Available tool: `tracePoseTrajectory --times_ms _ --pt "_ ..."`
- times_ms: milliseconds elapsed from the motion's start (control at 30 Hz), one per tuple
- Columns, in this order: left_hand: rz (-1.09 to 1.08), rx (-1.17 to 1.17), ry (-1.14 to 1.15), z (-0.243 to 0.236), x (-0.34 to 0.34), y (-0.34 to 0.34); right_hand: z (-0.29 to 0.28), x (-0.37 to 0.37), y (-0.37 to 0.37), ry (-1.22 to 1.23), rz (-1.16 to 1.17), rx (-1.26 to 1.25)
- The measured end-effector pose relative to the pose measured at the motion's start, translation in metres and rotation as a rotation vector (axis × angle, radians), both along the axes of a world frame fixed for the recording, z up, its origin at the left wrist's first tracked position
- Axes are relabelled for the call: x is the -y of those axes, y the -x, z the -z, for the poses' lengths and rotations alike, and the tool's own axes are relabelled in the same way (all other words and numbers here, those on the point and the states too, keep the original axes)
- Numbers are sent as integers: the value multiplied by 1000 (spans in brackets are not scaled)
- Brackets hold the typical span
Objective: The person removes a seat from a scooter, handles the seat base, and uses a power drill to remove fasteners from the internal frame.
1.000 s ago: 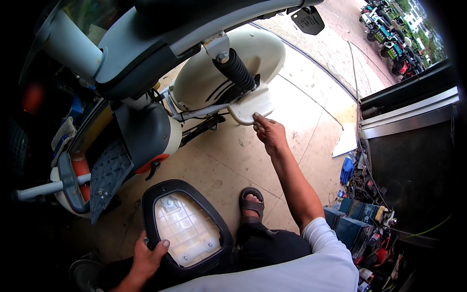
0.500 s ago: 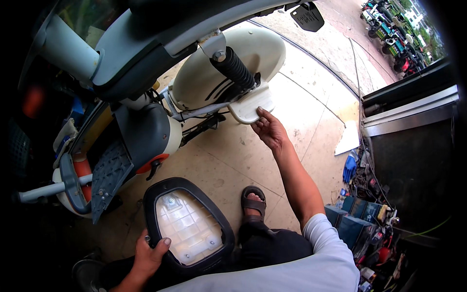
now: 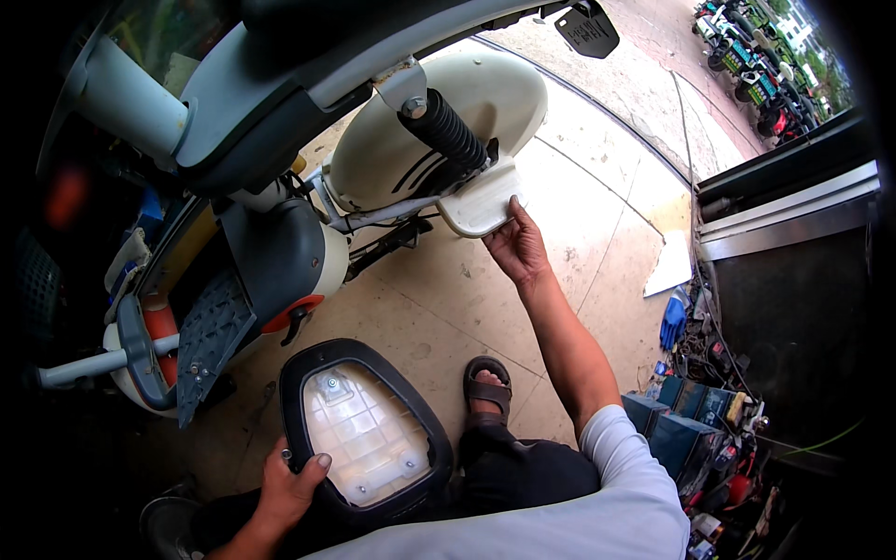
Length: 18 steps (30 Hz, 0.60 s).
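My left hand (image 3: 289, 487) grips the lower left edge of a scooter saddle (image 3: 366, 434), turned with its underside up. Its black rim surrounds a translucent ribbed base with bolts in it. The end of a small metal piece (image 3: 287, 455) shows by my left fingers; I cannot make out its full shape. Farther out, my right hand (image 3: 518, 247) pinches the outer edge of a white footrest-like plate (image 3: 474, 205). That plate sits beside the rear wheel cover (image 3: 509, 93) of a scooter, just below a black spring shock absorber (image 3: 446, 133).
The scooter's grey body (image 3: 271, 247) fills the left and upper left. Blue boxes (image 3: 686, 439) and loose tools lie along the right wall, near a blue glove (image 3: 673, 319). My sandalled foot (image 3: 487, 385) rests on the tiled floor. Parked scooters (image 3: 761, 70) stand outside.
My right thumb has shifted slightly along the white plate's edge, and the hand has turned a little. The saddle in my left hand has moved very slightly right.
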<state>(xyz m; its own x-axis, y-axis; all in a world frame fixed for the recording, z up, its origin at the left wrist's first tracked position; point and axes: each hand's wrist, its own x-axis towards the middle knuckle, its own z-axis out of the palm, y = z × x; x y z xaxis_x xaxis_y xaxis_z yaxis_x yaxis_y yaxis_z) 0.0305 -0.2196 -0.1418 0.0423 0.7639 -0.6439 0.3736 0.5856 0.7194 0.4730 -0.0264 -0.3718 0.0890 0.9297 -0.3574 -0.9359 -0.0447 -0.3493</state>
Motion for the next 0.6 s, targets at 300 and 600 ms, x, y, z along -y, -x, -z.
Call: tracePoseTrajectory --times_ms 300,600 --pt "14 9 6 0 -3 -1 -2 5 -13 216 -138 304" --pt "17 -22 39 1 -4 1 1 5 -8 281 -98 334"
